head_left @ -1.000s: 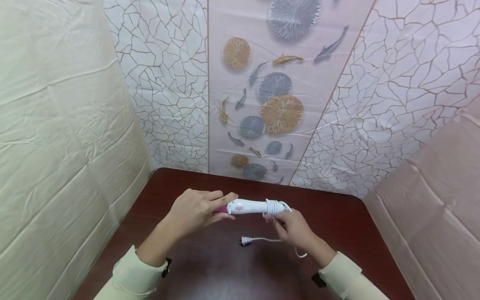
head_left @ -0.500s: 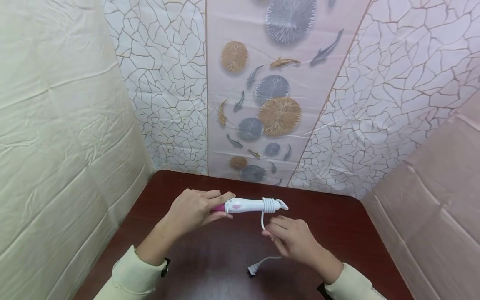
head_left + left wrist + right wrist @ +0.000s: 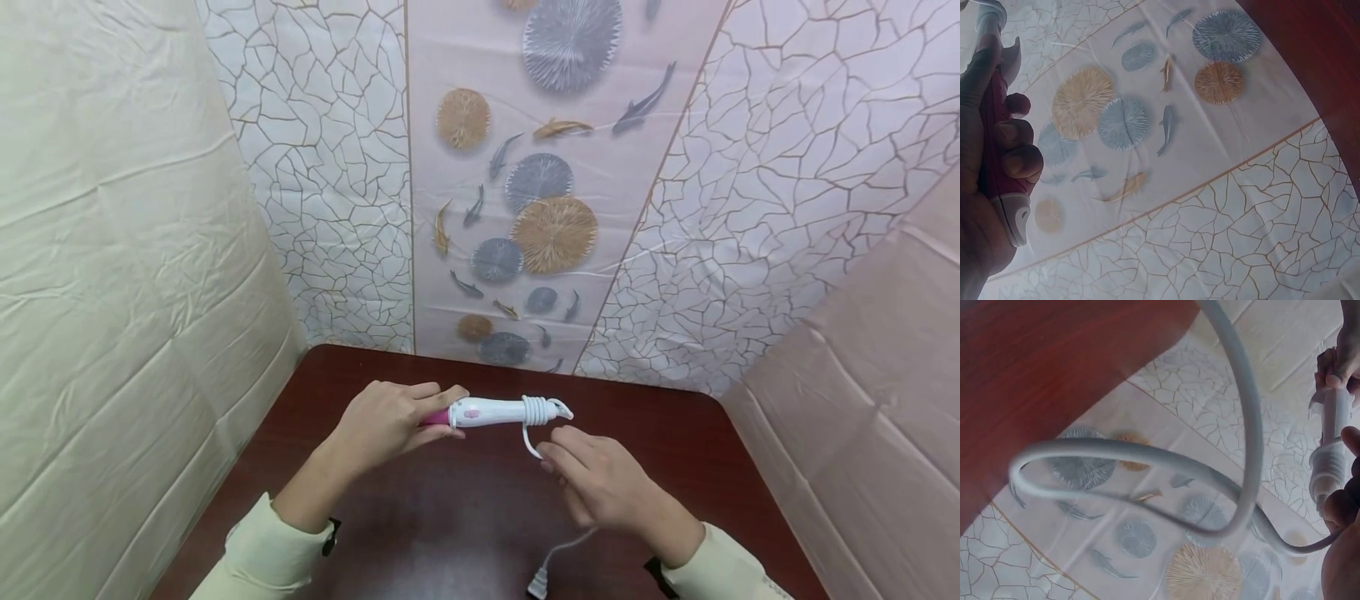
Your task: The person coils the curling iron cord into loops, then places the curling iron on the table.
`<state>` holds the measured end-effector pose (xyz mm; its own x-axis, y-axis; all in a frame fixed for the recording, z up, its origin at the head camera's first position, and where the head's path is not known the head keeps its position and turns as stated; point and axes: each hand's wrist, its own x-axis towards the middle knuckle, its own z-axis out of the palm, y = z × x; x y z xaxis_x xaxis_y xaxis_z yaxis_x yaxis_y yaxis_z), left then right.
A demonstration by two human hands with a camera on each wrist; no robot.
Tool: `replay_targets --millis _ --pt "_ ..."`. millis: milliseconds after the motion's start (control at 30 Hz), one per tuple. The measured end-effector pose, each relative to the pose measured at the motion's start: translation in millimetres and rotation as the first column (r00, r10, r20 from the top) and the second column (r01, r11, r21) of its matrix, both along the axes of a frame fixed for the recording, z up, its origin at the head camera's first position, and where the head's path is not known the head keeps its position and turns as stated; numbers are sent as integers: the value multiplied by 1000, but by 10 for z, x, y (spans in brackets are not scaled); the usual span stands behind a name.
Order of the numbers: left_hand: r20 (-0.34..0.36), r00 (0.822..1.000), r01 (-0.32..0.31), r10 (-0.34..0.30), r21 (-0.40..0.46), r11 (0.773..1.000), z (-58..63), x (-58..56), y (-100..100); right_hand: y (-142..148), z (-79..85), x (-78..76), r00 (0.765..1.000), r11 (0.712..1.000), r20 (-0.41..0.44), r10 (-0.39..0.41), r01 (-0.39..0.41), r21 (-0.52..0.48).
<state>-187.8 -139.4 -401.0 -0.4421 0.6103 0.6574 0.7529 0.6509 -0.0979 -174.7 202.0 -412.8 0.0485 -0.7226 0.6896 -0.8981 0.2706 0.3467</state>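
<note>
A curling iron [image 3: 491, 412] with a white handle and a pink barrel is held level above the table. My left hand [image 3: 386, 421] grips its pink barrel, fingers curled round it in the left wrist view. Several turns of white power cord [image 3: 536, 411] are wound around the handle's right end. My right hand [image 3: 600, 479] pinches the free cord just below those turns. A loose loop of cord [image 3: 1247, 425] hangs in the right wrist view. Below the right hand dangles the plug [image 3: 537, 583], near the bottom of the head view.
The dark red-brown table [image 3: 450, 500] lies under both hands. A patterned cloth [image 3: 555, 233] with fish and round shapes hangs behind it. Plain pale cloth walls [image 3: 135, 292] stand at either side.
My right hand has moved from the handle's end down and slightly right, drawing cord away from the turns. The plug has shifted right and nearer. My left hand stays almost still.
</note>
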Motion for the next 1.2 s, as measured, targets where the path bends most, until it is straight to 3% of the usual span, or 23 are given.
replay_targets --millis 600,1200 --pt "27 1000 -10 11 -36 999 -26 0 12 -31 304 -111 981 995 -168 -99 99 -11" --pt "26 1000 -8 9 -47 999 -45 11 9 -56 466 -261 982 984 -129 -135 118 -133"
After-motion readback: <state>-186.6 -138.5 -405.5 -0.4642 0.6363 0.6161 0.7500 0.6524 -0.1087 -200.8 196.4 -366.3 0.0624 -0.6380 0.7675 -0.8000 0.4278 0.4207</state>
